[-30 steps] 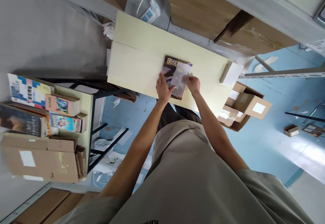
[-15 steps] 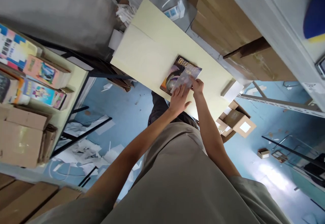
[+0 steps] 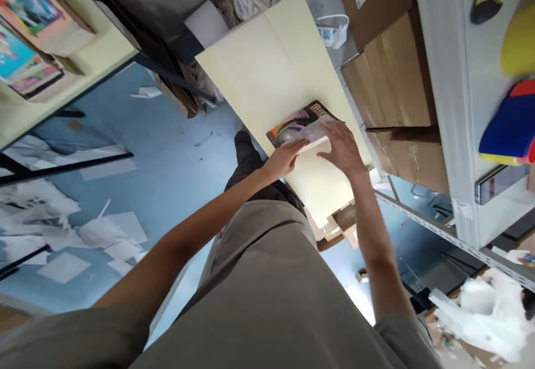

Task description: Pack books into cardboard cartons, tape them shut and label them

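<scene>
A dark book [image 3: 295, 124] with gold lettering lies face up, aslant on the cream desk [image 3: 254, 62], a seemingly translucent sheet [image 3: 314, 131] over its near side.

A pale cream worktop [image 3: 259, 68] runs slantwise from the upper middle of the frame down towards its centre right. Blue floor [image 3: 179, 135] spreads across the left and middle, strewn with loose white papers [image 3: 112, 235] at lower left. A cream-topped table [image 3: 106, 59] with black metal framing cuts into the upper left, near a dull grey surface, wall or floor being hard to tell. Pale grey shelving [image 3: 443, 40] stands along the right, above a perforated metal rail [image 3: 438, 232]. White glare [image 3: 361, 302] brightens the floor at lower right.
</scene>
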Motion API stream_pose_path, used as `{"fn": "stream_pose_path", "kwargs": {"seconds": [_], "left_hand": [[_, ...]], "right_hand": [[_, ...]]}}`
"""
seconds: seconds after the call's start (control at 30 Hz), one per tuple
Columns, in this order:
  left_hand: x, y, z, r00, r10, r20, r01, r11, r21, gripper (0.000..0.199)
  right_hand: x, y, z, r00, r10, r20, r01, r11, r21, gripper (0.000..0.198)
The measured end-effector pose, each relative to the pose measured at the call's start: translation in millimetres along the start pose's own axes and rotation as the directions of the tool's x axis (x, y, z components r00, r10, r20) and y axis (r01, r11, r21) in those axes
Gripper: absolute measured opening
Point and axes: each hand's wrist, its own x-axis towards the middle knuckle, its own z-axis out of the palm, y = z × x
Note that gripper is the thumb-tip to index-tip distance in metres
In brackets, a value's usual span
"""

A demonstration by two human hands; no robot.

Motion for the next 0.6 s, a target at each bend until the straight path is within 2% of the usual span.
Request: {"fn": "stream_pose_path", "kwargs": {"seconds": [0.1,0.17,0.23,0.33,0.43,0.5,0.6], "left_hand": [[5.4,-1.1,-14.9,0.998,-0.009,-0.067,0.006,0.999,-0.053,0.063],[6.7,-2.4,-24.4,0.988,-0.047,-0.149,0.032,0.995,-0.099,0.054],[5.9,-3.9,-32.9,0.955,-0.144,-0.258,0.101,0.980,-0.173,0.041],[3.6,-8.4,-43.4,0.848,-0.362,-0.388,0.222,0.906,-0.359,0.031],[4.0,-17.7,-52.3,0.756,-0.492,-0.433,0.218,0.812,-0.542,0.036],[6.0,-27.7,-57.8,0.730,-0.517,-0.447,0.189,0.781,-0.595,0.040],[8.9,-50.0,-64.9,0.716,-0.530,-0.453,0.195,0.776,-0.600,0.045]], "right_hand": [[42.0,6.6,-24.7,0.983,-0.107,0.147,0.114,0.993,-0.040,0.061],[70.2,14.4,-38.0,0.981,-0.084,0.173,0.082,0.997,0.016,0.042],[94.4,22.9,-49.2,0.986,-0.013,0.165,-0.009,0.991,0.132,0.033],[124.8,32.2,-59.2,0.988,0.097,0.120,-0.133,0.927,0.350,0.039],[154.1,35.2,-58.7,0.990,0.117,0.078,-0.139,0.873,0.467,0.048],[174.7,34.5,-53.0,0.995,0.085,0.058,-0.102,0.876,0.471,0.055],[206.0,30.1,-38.5,0.998,0.062,0.013,-0.061,0.886,0.460,0.067]]}}
